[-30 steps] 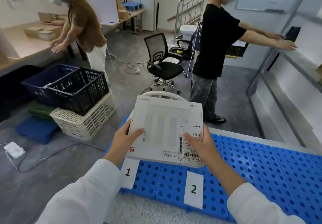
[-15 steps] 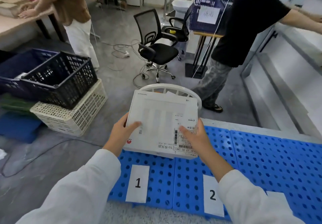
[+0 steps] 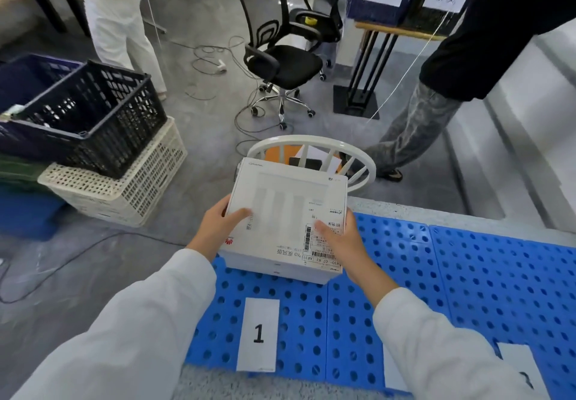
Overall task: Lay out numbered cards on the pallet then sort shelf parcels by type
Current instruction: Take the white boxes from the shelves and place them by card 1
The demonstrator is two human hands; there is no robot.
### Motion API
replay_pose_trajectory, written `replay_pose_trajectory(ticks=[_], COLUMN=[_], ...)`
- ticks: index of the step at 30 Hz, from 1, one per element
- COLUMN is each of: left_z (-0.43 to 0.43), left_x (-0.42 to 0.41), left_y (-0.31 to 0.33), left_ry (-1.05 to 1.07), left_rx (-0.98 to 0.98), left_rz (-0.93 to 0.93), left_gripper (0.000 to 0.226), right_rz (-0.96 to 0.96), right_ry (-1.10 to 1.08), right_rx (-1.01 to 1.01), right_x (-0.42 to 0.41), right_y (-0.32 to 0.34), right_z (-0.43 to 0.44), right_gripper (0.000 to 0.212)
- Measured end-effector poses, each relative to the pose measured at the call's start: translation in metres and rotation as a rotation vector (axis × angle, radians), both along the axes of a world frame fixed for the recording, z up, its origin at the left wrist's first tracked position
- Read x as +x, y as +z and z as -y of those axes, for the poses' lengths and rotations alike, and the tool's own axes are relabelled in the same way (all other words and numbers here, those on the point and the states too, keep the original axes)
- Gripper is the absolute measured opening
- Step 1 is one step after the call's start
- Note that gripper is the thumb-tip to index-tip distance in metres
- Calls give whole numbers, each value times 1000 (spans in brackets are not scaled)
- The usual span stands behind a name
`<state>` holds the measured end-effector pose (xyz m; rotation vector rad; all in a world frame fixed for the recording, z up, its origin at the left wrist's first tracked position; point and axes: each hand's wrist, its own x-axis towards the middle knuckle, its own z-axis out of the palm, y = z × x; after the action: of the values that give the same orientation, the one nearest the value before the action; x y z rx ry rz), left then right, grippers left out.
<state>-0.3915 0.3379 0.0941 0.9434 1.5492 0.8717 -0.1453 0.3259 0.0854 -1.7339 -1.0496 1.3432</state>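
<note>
Head view: a white boxed parcel [image 3: 286, 212] is held flat between both hands, over the far left part of the blue perforated pallet [image 3: 467, 275], directly beyond the card marked 1 [image 3: 258, 334]. The left hand [image 3: 215, 228] grips its left edge, thumb on top. The right hand [image 3: 343, 240] grips the near right corner, thumb on the barcode label. Both hands are equally near. Whether the box touches the pallet cannot be told. The likely next move is straight down behind card 1.
</note>
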Motion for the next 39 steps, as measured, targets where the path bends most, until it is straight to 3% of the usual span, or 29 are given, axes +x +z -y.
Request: replay_pose_trajectory(ticks=[6, 15, 25, 30, 36, 39], left_z=[-2, -16, -22, -23, -8, 4], left_x=[-3, -3, 1, 5, 30, 66], left_y=[-20, -26, -25, -16, 14, 39], left_ry=[16, -32, -94, -100, -111, -306], left_rx=[-22, -58, -72, -47, 120, 283], left_rz=[4, -13, -137, -248, -459, -554], left_gripper=[26, 41, 37, 33, 58, 56], right_rz=[37, 10, 60, 197, 386, 482], right_ry=[22, -4, 47, 186, 346, 384], right_rx=[-41, -99, -127, -153, -19, 43], right_x=[-4, 1, 4, 15, 42, 64], right_y=[-12, -26, -19, -5, 37, 59], right_z=[-12, -15, -15, -11, 8, 18], right_gripper=[68, 58, 67, 66, 71, 73])
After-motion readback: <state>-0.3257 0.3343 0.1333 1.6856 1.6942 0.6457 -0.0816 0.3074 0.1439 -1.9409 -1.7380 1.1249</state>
